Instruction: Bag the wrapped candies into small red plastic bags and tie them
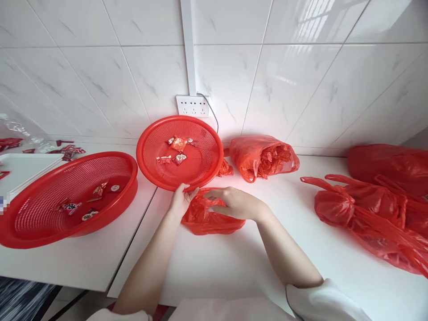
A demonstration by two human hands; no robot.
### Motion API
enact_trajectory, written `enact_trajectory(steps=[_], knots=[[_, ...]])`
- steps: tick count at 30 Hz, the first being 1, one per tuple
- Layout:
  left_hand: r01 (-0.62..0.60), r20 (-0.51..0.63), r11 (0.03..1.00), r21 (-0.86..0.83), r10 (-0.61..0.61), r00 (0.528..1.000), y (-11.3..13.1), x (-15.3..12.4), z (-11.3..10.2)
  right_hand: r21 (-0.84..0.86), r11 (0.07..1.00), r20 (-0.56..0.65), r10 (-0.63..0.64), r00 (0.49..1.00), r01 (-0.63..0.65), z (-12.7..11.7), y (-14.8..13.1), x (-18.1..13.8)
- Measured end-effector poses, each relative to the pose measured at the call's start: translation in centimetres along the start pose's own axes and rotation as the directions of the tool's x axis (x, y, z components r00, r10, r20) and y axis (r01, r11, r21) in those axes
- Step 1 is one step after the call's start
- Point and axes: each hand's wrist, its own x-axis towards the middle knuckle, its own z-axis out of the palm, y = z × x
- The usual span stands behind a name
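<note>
My left hand [180,203] is at the near rim of a round red plastic basket [203,171], its fingers closed on the edge. The basket leans up at the back, and a few small wrapped candies [179,143] lie inside. Just below the rim, a red plastic bag [214,225] lies on the table with its mouth spread. Over this bag is my right hand [232,203], palm down, thumb and fingers apart with nothing visible between them. Some of its fingertips dip toward the bag's opening.
A second red basket [123,167] with several candies stands at left, beside a white tray [30,167]. Behind the bag lies a bundle of red bags [264,156]. Filled, tied red bags [364,205] lie at right. A power strip [193,106] is on the tiled wall.
</note>
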Motion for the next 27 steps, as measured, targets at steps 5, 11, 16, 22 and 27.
enact_trajectory(steps=[5,11,16,22,27], knots=[[-0.024,0.099,0.996,0.085,0.015,0.995,-0.9,-1.0,-0.5,-0.013,0.999,-0.013,0.031,0.999,-0.031,-0.4,1.6,-0.4],[-0.067,0.206,0.982,0.178,0.03,0.978,-1.5,-1.4,-0.5,-0.019,0.994,-0.119,0.104,0.988,-0.107,-1.1,2.8,-0.7],[-0.041,0.258,0.977,0.211,-0.015,0.966,-2.1,-2.0,-0.1,-0.097,0.99,-0.272,0.073,0.96,-0.103,-0.7,3.4,-0.3],[-0.02,0.306,0.959,0.284,-0.07,0.949,-2.9,-3.5,1.0,-0.16,0.987,-0.258,-0.024,0.966,-0.018,1.8,4.7,1.6],[-0.023,0.283,0.97,0.242,-0.048,0.958,-3.2,-3.1,0.7,-0.233,0.972,-0.182,-0.039,0.982,-0.005,3.7,5.6,2.7]])
